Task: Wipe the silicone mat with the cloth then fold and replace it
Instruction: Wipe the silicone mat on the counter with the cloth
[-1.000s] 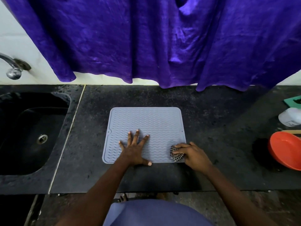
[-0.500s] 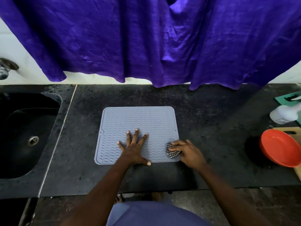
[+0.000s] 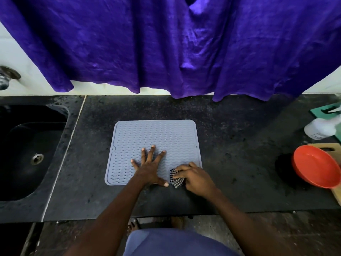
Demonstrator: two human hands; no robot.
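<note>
Hanging along the back, a purple curtain edges the dark counter; the grey silicone mat lies flat mid-counter; the left hand presses it, fingers spread; the right hand grips the checked cloth at the mat's near right corner.

Noted bare counter right of mat, open up to bottle and orange bowl. Found sink at left. Saw curtain hanging low behind. Marked mat's far half free, near edge blocked by flat left hand, right hand gripping cloth.
</note>
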